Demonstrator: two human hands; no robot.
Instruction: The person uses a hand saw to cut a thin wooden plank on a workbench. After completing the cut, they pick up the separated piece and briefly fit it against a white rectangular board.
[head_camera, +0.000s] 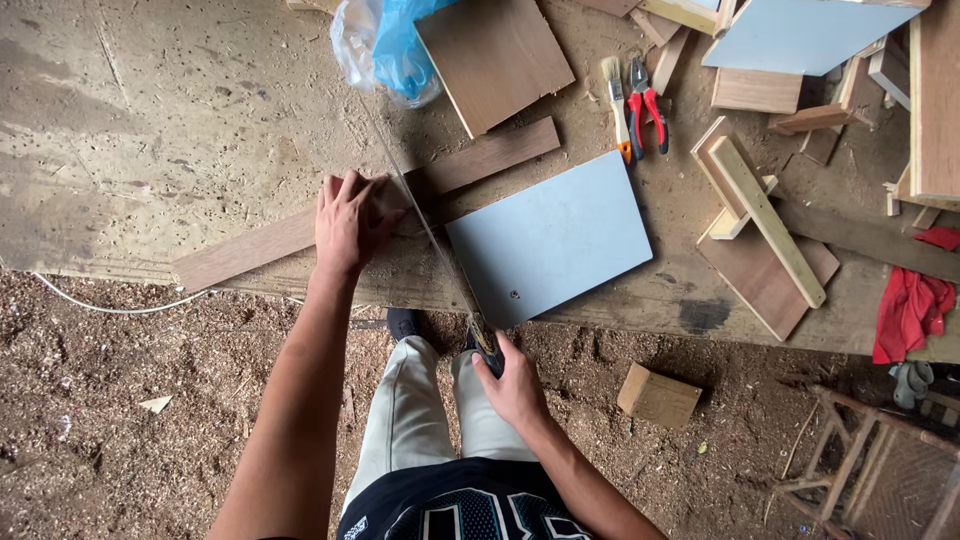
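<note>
— Where's the left hand (350, 222)?
— Arm stretched forward, palm flat, fingers spread, pressing the long wooden strip (370, 205) onto the workbench (150, 120).
— And the right hand (515, 385)?
— Lower, near the bench edge, fingers closed around the handsaw (430, 235) handle; its blade crosses the strip just beside the left hand, near a grey board (550, 240).

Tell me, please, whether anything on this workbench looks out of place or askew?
Mostly ordinary clutter. The long wood strip under the left hand lies slanted across the bench, the handsaw in the right hand crossing it. One wood block sits on the sawdust floor.
</note>
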